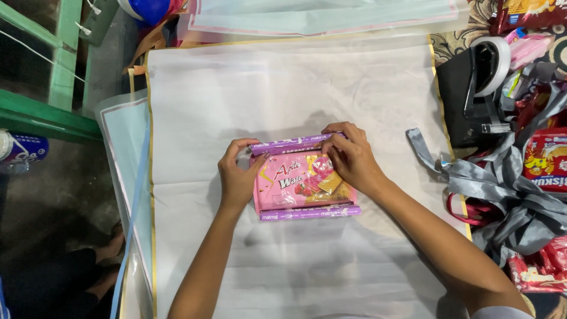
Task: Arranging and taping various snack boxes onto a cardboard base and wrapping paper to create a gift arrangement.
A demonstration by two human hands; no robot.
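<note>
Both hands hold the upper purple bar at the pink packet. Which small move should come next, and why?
Probably press the upper purple bar flush against the pink wafer packet: it sits slightly tilted, while the lower purple bar already lies along the packet's edge.

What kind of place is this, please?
Probably a home gift-wrapping spot on the floor: a white wrapping sheet, a grey ribbon, a tape dispenser and snack packets lie around.
</note>
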